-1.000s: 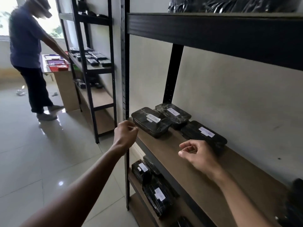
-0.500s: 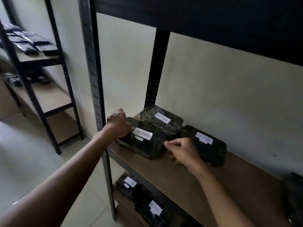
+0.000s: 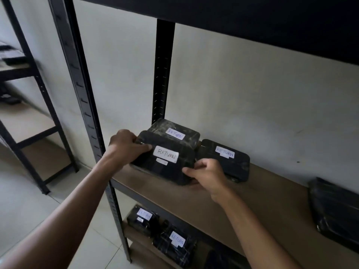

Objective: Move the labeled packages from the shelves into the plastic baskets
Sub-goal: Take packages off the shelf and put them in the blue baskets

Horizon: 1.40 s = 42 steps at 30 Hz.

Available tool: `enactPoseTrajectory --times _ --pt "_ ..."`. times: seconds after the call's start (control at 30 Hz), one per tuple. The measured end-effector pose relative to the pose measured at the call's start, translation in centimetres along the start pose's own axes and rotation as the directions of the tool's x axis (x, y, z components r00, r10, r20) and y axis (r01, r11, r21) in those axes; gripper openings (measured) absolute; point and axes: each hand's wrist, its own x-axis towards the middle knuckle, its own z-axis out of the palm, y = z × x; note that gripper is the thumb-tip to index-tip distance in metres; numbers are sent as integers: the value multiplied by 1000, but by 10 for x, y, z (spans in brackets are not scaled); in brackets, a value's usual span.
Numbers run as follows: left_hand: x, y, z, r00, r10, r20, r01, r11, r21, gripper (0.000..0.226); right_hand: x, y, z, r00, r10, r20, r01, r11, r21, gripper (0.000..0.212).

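Two hands on one package. Left hand (image 3: 127, 145) grips the left end of the front package (image 3: 165, 162), thumb over its top edge by the RETURN label (image 3: 165, 155). Right hand (image 3: 206, 174) clamps its right front corner. Package sits at the left end of the middle shelf (image 3: 252, 199), touching a second labeled package (image 3: 174, 133) behind it; a third (image 3: 225, 158) lies just beside, right. Black wrapped bundle (image 3: 336, 212) far right. Two more labeled packages (image 3: 161, 232) on the shelf below.

Six black packages (image 3: 165, 162) (five labeled), two hands (image 3: 124, 146).
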Motion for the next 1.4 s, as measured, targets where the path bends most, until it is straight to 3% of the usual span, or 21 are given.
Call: enactPoseTrajectory --times 0.13,0.33,0.63,0.7,0.83,0.93,1.03,1.1,1.2,1.33,1.4 --pt "-16 11 4 984 171 57 -128 886 -445 37 -13 -3 -26 995 -86 -47 93 982 165 25" --pt "-30 17 20 937 275 215 -46 708 -704 42 -27 -8 -49 961 -226 -160 249 958 141 24" --pt "-30 12 24 946 291 140 -65 596 -800 51 -34 -3 -57 965 -224 -137 251 942 221 17" --pt "-26 8 21 970 234 66 -78 555 -828 49 -25 1 -63 955 -154 -252 226 931 287 15" --pt "-17 1 11 992 104 -75 -116 483 -868 39 10 29 -88 780 -25 -626 135 982 130 19" --pt "-14 -4 7 993 89 -83 -114 451 -885 37 26 49 -98 680 -3 -733 13 1000 8 25" --pt "-12 -7 6 994 75 -79 -104 446 -889 41 34 49 -97 715 12 -699 -77 995 -61 35" --pt "-11 -9 7 995 68 -75 -97 445 -890 44 38 45 -92 750 85 -656 -120 993 -9 47" --pt "-9 -10 5 996 67 -64 -87 446 -891 45 43 46 -87 794 164 -586 -155 986 66 44" --pt "-7 -14 1 996 63 -63 -84 437 -895 45 39 51 -85 795 180 -579 -166 983 77 39" --pt "-6 -16 2 996 58 -67 -86 437 -895 44 36 52 -87 787 190 -587 -138 982 132 47"
